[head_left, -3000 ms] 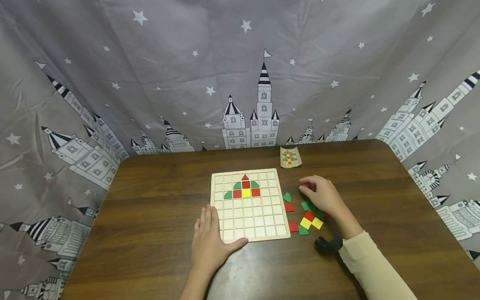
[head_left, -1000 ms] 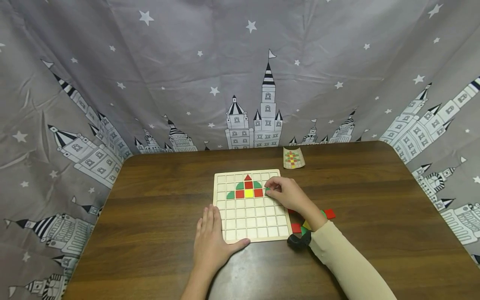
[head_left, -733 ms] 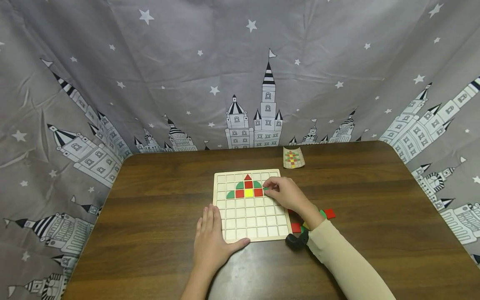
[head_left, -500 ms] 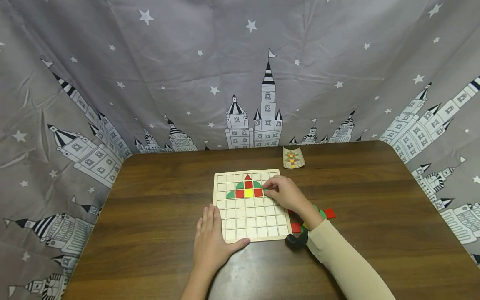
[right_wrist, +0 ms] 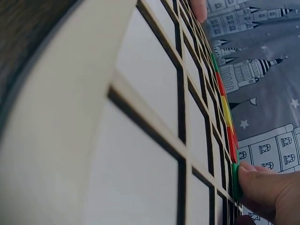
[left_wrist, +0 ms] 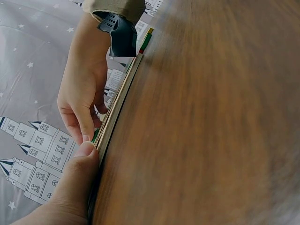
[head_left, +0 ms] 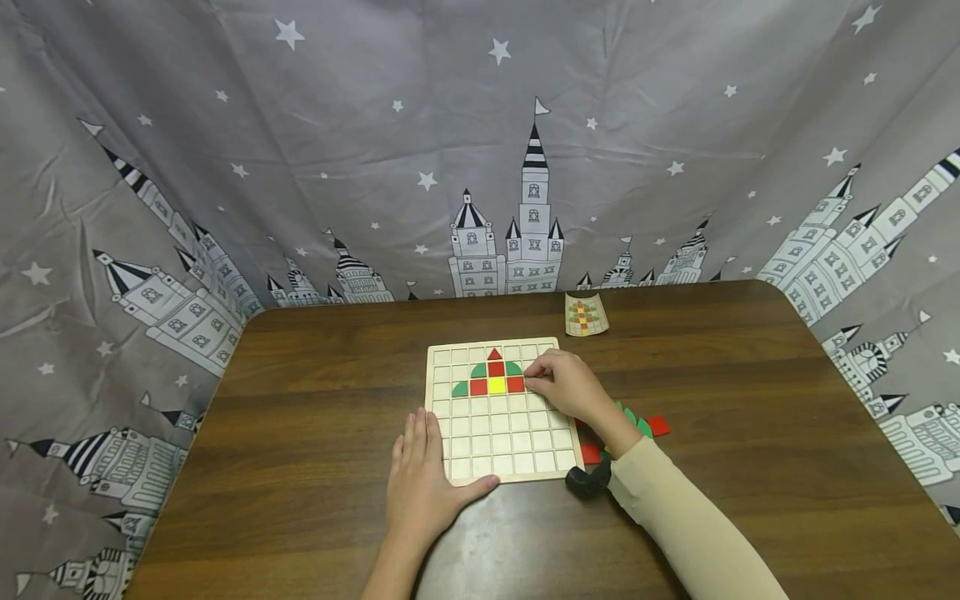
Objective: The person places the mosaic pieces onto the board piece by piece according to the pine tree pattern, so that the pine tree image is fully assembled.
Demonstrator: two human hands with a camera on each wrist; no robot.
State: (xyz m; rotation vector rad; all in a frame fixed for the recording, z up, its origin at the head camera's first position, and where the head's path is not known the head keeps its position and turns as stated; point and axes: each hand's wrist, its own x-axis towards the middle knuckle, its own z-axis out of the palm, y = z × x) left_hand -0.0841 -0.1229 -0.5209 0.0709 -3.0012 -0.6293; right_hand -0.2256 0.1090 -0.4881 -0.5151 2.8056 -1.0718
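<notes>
A wooden grid board point(head_left: 491, 446) lies on the table with a red triangle tile point(head_left: 494, 354), red squares, a yellow square point(head_left: 497, 385) and green quarter-circle tiles point(head_left: 478, 371) set in its upper cells. My left hand point(head_left: 420, 483) rests at the board's near left corner, fingers straight along the left side, thumb on the front edge. Over the board's right part, my right hand point(head_left: 566, 387) pinches a green quarter-circle tile point(right_wrist: 236, 182) between thumb and fingers. That tile is at the cell just right of the row's last red square point(head_left: 515, 384); fingers mostly hide it in the head view.
A curved pattern card point(head_left: 586, 315) showing a tree design stands behind the board to the right. Loose tiles lie right of the board, partly under my right forearm, among them a red square point(head_left: 657, 426). A castle-print curtain point(head_left: 337, 150) hangs behind the table.
From over the loose tiles, my right hand has moved left to the board with a green quarter-circle tile, then shifted slightly closer to the red square. The left hand keeps its place.
</notes>
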